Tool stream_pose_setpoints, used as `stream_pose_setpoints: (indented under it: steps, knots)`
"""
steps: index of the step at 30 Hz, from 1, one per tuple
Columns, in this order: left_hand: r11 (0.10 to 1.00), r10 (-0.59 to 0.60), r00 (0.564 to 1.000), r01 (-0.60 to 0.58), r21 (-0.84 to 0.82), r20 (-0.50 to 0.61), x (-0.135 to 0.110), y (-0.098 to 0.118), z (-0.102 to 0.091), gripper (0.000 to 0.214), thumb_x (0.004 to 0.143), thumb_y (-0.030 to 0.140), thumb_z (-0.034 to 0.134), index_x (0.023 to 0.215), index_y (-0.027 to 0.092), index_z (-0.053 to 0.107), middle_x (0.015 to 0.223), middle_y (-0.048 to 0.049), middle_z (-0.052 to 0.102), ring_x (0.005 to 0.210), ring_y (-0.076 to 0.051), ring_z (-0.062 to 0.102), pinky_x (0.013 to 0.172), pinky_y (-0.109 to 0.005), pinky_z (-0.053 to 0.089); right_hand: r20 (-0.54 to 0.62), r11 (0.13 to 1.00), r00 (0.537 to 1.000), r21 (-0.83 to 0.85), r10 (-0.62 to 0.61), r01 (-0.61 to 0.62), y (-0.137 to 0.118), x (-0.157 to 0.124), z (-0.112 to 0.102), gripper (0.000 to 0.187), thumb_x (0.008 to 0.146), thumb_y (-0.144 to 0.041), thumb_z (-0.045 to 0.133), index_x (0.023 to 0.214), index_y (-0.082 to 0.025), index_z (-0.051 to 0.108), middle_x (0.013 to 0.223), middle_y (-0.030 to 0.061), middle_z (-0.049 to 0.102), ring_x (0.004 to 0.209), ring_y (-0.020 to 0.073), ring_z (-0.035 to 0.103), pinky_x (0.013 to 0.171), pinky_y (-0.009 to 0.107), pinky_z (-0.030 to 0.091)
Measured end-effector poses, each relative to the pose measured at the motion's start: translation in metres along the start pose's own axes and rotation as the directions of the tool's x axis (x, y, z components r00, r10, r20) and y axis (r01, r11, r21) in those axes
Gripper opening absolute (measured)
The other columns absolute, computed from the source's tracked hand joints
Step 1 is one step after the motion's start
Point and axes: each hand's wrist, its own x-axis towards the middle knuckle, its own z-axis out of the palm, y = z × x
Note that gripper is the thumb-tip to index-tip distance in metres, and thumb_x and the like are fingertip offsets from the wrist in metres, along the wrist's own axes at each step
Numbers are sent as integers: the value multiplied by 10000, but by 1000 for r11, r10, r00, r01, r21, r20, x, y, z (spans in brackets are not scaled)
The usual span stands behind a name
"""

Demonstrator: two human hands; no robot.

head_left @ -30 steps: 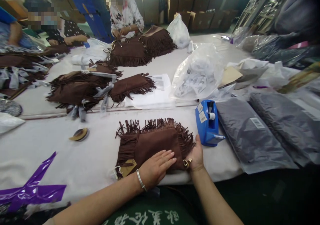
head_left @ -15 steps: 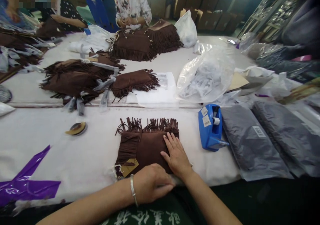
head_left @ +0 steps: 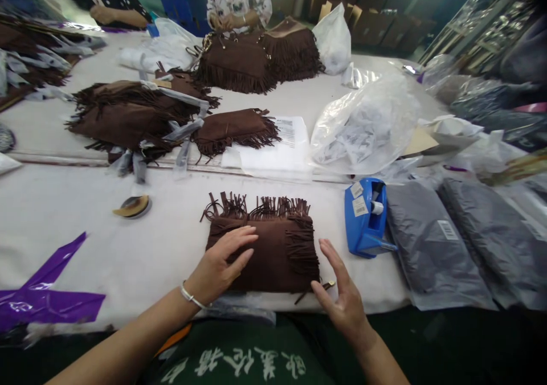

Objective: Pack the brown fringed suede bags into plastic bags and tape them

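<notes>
A dark brown suede bag with fringe (head_left: 260, 254) lies flat on the white-covered table, its loose fringe standing along the far edge. My left hand (head_left: 217, 262), with a silver bangle on the wrist, rests on the bag's left part, fingers spread and nothing gripped. My right hand (head_left: 342, 299) is off the bag's top, open, its fingertips close to the near right corner. A small metal-tipped strap or zip pull (head_left: 327, 285) sticks out at that corner, next to my right fingers.
A blue tape dispenser (head_left: 364, 217) and grey packed polybags (head_left: 431, 248) lie to the right. A clear plastic bag (head_left: 363, 128) and more fringed bags (head_left: 128, 117) lie beyond. Purple plastic strips (head_left: 43, 297) lie left; co-workers stand across the table.
The bag now lies squared, and its card tag no longer shows. My left hand moved up onto its left part, while my right hand came off the bag to the near right corner.
</notes>
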Motion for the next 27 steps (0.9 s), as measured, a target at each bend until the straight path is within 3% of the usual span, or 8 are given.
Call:
stream_pose_setpoints:
  steps: [4, 8, 13, 16, 23, 27]
  knots:
    - [979, 121, 989, -133, 153, 88, 17, 5, 31, 438, 888, 284, 496, 1319, 228, 434, 1459, -67, 322, 1360, -212, 259, 1133, -449, 236, 107, 989, 992, -137, 71, -56, 15, 7, 10, 771, 805, -192, 498, 1447, -201, 70, 1519, 49, 127, 1385, 229, 131, 1145, 454, 183]
    - [949, 151, 982, -176, 262, 115, 20, 1, 47, 487, 897, 283, 482, 1365, 219, 362, 1491, -84, 241, 1387, -225, 169, 1136, -475, 202, 39, 976, 998, -213, 58, -48, 21, 16, 32, 773, 791, -164, 474, 1447, -174, 65, 1514, 68, 143, 1380, 223, 151, 1135, 443, 228]
    - [905, 179, 978, -207, 371, 107, 25, 7, 56, 506, 905, 292, 461, 1381, 179, 335, 1495, -119, 210, 1393, -253, 125, 1135, -514, 145, -150, 932, 989, -358, -7, -48, 20, 16, 40, 624, 832, -229, 478, 1410, -196, 245, 1417, 91, 352, 1345, 268, 234, 1096, 525, 252]
    - [899, 218, 966, -254, 356, 138, 33, 11, 67, 505, 899, 306, 473, 1374, 184, 351, 1484, -113, 246, 1392, -250, 133, 1140, -515, 117, -188, 926, 982, -376, -30, -44, 22, 17, 39, 570, 828, -248, 495, 1371, -221, 326, 1292, 95, 480, 1258, 282, 361, 1061, 554, 276]
    - [911, 189, 970, -230, 343, 151, 38, 4, 83, 464, 920, 288, 426, 1363, 167, 363, 1473, -105, 279, 1391, -231, 145, 1143, -504, 125, -168, 984, 986, -173, 12, -41, 18, 27, 45, 579, 851, -250, 473, 1395, -221, 275, 1174, 80, 563, 1180, 249, 437, 1034, 511, 334]
    - [934, 198, 974, -223, 280, 114, 36, -1, 82, 422, 932, 201, 360, 1353, 183, 378, 1456, -81, 325, 1388, -199, 168, 1148, -486, 128, -2, 969, 990, -206, -138, 135, 3, 21, 45, 551, 862, -229, 478, 1384, -227, 301, 1283, 68, 515, 1236, 239, 402, 1091, 530, 240]
